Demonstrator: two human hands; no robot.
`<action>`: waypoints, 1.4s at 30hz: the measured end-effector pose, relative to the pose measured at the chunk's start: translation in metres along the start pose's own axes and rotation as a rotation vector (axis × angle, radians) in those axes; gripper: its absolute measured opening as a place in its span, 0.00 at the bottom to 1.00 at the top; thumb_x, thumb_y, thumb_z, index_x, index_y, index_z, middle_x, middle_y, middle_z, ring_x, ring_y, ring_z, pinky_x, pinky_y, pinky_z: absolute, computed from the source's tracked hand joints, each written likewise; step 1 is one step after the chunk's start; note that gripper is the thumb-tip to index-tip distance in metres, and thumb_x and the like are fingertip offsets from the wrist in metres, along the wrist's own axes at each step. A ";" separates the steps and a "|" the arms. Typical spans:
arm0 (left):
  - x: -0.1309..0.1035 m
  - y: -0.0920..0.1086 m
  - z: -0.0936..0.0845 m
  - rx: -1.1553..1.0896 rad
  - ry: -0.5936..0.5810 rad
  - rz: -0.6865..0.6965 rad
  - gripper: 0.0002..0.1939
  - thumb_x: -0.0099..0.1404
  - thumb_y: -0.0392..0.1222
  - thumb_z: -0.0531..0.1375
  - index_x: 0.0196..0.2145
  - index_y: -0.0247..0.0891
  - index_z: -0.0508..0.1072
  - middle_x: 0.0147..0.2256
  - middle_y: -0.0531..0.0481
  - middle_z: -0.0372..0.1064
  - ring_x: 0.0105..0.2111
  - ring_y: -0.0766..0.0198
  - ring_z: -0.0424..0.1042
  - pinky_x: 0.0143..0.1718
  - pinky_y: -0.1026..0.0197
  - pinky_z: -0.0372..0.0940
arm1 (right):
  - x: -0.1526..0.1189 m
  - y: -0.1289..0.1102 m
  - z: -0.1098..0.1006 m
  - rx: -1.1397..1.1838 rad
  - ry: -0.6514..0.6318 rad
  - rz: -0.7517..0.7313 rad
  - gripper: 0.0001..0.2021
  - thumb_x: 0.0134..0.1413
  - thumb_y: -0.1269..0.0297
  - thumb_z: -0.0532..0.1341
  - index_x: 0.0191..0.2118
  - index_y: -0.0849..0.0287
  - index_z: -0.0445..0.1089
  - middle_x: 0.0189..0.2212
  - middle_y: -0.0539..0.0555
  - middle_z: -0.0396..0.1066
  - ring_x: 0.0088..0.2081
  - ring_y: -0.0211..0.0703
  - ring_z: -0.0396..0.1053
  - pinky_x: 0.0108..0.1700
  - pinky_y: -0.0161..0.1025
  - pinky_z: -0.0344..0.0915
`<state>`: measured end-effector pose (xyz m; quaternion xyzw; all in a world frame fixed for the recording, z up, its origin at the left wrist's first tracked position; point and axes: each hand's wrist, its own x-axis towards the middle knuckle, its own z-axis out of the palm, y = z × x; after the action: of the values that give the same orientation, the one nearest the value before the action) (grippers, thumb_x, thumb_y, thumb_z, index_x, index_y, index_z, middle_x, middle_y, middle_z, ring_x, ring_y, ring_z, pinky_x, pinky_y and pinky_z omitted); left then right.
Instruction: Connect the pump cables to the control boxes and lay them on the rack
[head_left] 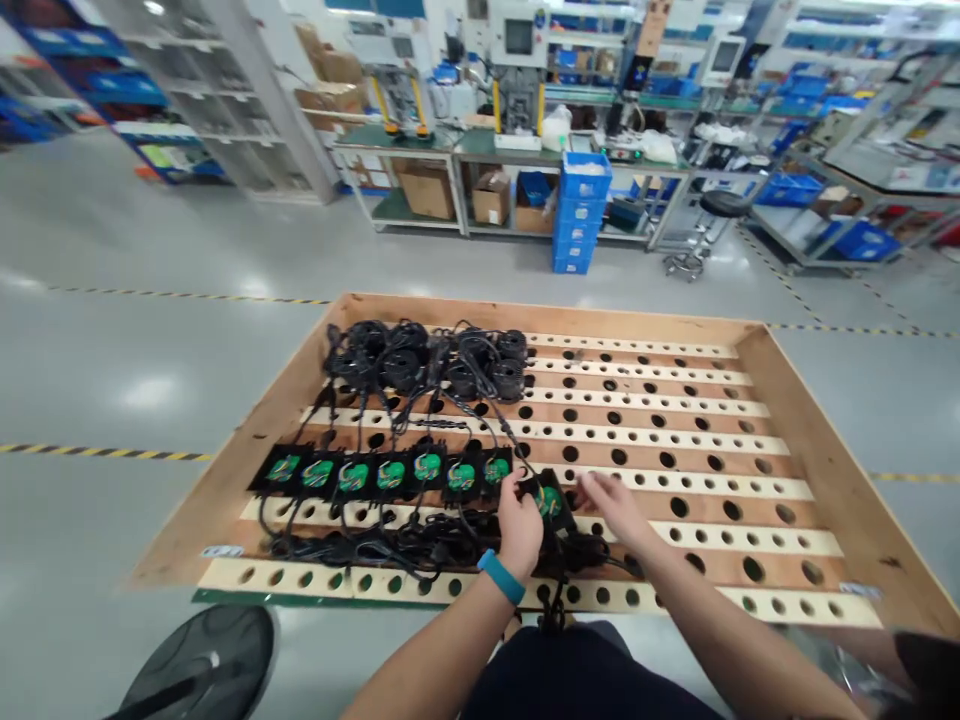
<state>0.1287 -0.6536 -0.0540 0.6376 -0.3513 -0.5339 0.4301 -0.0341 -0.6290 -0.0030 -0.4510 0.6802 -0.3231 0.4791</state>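
My left hand (520, 520) is closed on the left edge of a black square housing with a green circuit board (550, 501) and thin coloured wires. This housing sits tilted at the right end of a row of similar black housings (390, 473). Just to its right is my right hand (613, 510), fingers stretched toward it and apparently apart from it. A black cable (514, 435) runs from the housing's area up toward a group of round black coiled parts (401, 368). Bundled black cables (360, 547) lie below the row.
Everything lies in a shallow wooden frame (645, 322) with perforated pale slats (712, 480). A round black stool seat (202, 665) is at lower left. Beyond stand stacked blue bins (579, 215), workbenches with machines (517, 60), a wheeled stool (724, 205) and a cart (847, 210).
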 end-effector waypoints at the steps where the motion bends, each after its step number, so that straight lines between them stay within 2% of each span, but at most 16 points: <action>1: 0.000 -0.004 0.002 0.026 0.005 0.023 0.20 0.61 0.27 0.53 0.48 0.40 0.71 0.48 0.44 0.73 0.52 0.58 0.71 0.60 0.51 0.62 | -0.031 0.023 0.002 0.089 -0.074 0.078 0.33 0.59 0.33 0.51 0.42 0.61 0.74 0.33 0.59 0.76 0.36 0.50 0.74 0.41 0.46 0.70; 4: 0.000 -0.009 0.005 0.111 -0.015 0.119 0.19 0.63 0.28 0.51 0.49 0.39 0.70 0.52 0.43 0.71 0.56 0.59 0.68 0.64 0.50 0.58 | -0.095 0.062 0.028 0.140 -0.275 0.099 0.31 0.52 0.38 0.63 0.52 0.59 0.72 0.45 0.60 0.75 0.45 0.53 0.73 0.46 0.48 0.70; 6: 0.002 -0.008 0.006 0.173 -0.048 0.194 0.18 0.64 0.30 0.51 0.50 0.39 0.70 0.53 0.44 0.71 0.57 0.59 0.68 0.65 0.51 0.57 | -0.109 0.067 0.044 0.019 -0.320 0.021 0.26 0.46 0.50 0.70 0.49 0.58 0.73 0.45 0.58 0.75 0.47 0.52 0.71 0.51 0.47 0.67; 8: 0.006 -0.006 0.007 0.241 -0.078 0.260 0.19 0.65 0.31 0.50 0.51 0.38 0.69 0.54 0.43 0.71 0.57 0.59 0.68 0.64 0.52 0.59 | -0.109 0.063 0.047 -0.110 -0.302 -0.065 0.13 0.48 0.60 0.69 0.40 0.59 0.73 0.39 0.55 0.74 0.46 0.50 0.69 0.51 0.45 0.66; 10: 0.013 -0.004 0.006 0.314 -0.097 0.308 0.19 0.66 0.32 0.49 0.52 0.38 0.69 0.53 0.42 0.72 0.54 0.59 0.71 0.60 0.52 0.63 | -0.105 0.056 0.040 -0.156 -0.267 -0.160 0.04 0.52 0.66 0.63 0.34 0.59 0.69 0.37 0.55 0.71 0.44 0.47 0.67 0.49 0.43 0.65; 12: 0.022 -0.001 0.007 0.398 -0.127 0.348 0.19 0.65 0.33 0.49 0.51 0.37 0.70 0.50 0.42 0.74 0.50 0.58 0.74 0.56 0.53 0.68 | -0.102 0.046 0.024 -0.096 -0.253 -0.218 0.02 0.56 0.67 0.59 0.34 0.58 0.66 0.39 0.55 0.70 0.42 0.44 0.67 0.47 0.40 0.65; 16: 0.041 0.004 0.010 0.598 -0.215 0.447 0.19 0.62 0.31 0.50 0.48 0.36 0.73 0.46 0.41 0.76 0.48 0.55 0.75 0.54 0.50 0.68 | -0.089 0.012 -0.020 0.078 -0.331 -0.041 0.13 0.65 0.56 0.51 0.33 0.57 0.65 0.28 0.50 0.69 0.28 0.41 0.68 0.32 0.37 0.64; 18: 0.046 0.006 0.012 0.706 -0.251 0.508 0.21 0.61 0.30 0.50 0.48 0.36 0.74 0.48 0.40 0.75 0.51 0.52 0.73 0.58 0.47 0.65 | -0.078 -0.007 -0.040 -0.100 -0.360 -0.026 0.20 0.66 0.47 0.52 0.30 0.57 0.66 0.24 0.50 0.67 0.25 0.42 0.67 0.29 0.37 0.62; 20: 0.050 0.006 0.012 0.816 -0.274 0.559 0.21 0.60 0.29 0.51 0.48 0.36 0.75 0.50 0.40 0.75 0.56 0.49 0.69 0.63 0.40 0.58 | -0.065 -0.020 -0.050 -0.420 -0.351 -0.115 0.22 0.56 0.41 0.62 0.32 0.58 0.70 0.27 0.52 0.69 0.29 0.46 0.69 0.32 0.39 0.62; 21: 0.051 0.005 0.011 0.869 -0.281 0.578 0.21 0.60 0.29 0.51 0.48 0.36 0.76 0.51 0.40 0.74 0.59 0.46 0.66 0.65 0.36 0.52 | -0.059 -0.022 -0.050 -0.582 -0.348 -0.163 0.22 0.50 0.43 0.68 0.35 0.59 0.72 0.30 0.55 0.71 0.32 0.49 0.70 0.34 0.40 0.64; 23: 0.053 0.004 0.008 0.965 -0.288 0.605 0.21 0.62 0.30 0.51 0.49 0.37 0.76 0.53 0.39 0.73 0.64 0.43 0.58 0.67 0.29 0.41 | -0.051 -0.016 -0.043 -0.860 -0.343 -0.239 0.21 0.45 0.54 0.74 0.41 0.62 0.74 0.37 0.60 0.73 0.39 0.54 0.72 0.41 0.45 0.66; 25: 0.054 0.002 0.003 1.029 -0.288 0.625 0.21 0.64 0.31 0.50 0.50 0.37 0.76 0.58 0.38 0.69 0.66 0.43 0.54 0.67 0.29 0.35 | -0.047 0.000 -0.032 -1.038 -0.356 -0.287 0.16 0.49 0.64 0.72 0.44 0.64 0.75 0.41 0.64 0.73 0.44 0.57 0.71 0.50 0.49 0.65; 29: 0.054 0.006 -0.007 1.247 -0.275 0.729 0.24 0.64 0.29 0.49 0.54 0.37 0.74 0.65 0.35 0.58 0.67 0.45 0.51 0.65 0.35 0.46 | -0.046 0.036 -0.018 -1.085 -0.333 -0.317 0.14 0.56 0.65 0.67 0.47 0.63 0.74 0.46 0.64 0.71 0.52 0.59 0.67 0.58 0.52 0.60; 31: 0.054 0.011 -0.012 1.356 -0.304 0.790 0.25 0.64 0.29 0.49 0.56 0.37 0.72 0.63 0.34 0.60 0.65 0.46 0.55 0.61 0.39 0.53 | -0.047 0.045 -0.016 -1.058 -0.305 -0.309 0.15 0.57 0.64 0.66 0.49 0.62 0.73 0.47 0.64 0.71 0.52 0.58 0.66 0.58 0.53 0.59; 37: 0.067 0.023 -0.023 1.409 -0.411 0.877 0.25 0.64 0.32 0.51 0.56 0.36 0.72 0.47 0.36 0.70 0.50 0.45 0.66 0.50 0.45 0.60 | -0.049 0.046 0.001 -0.974 -0.210 -0.325 0.14 0.61 0.67 0.61 0.52 0.58 0.70 0.46 0.60 0.71 0.50 0.54 0.65 0.55 0.50 0.58; 42: 0.072 0.023 -0.030 1.391 -0.454 0.937 0.23 0.67 0.35 0.49 0.57 0.36 0.72 0.49 0.35 0.70 0.50 0.46 0.65 0.50 0.45 0.60 | -0.046 0.051 0.029 -0.928 -0.081 -0.315 0.17 0.65 0.71 0.52 0.56 0.60 0.69 0.50 0.61 0.70 0.52 0.52 0.63 0.58 0.50 0.55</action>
<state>0.1714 -0.7224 -0.0580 0.4235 -0.9016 -0.0801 0.0379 -0.0162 -0.5673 -0.0406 -0.7263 0.6569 -0.0366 0.1988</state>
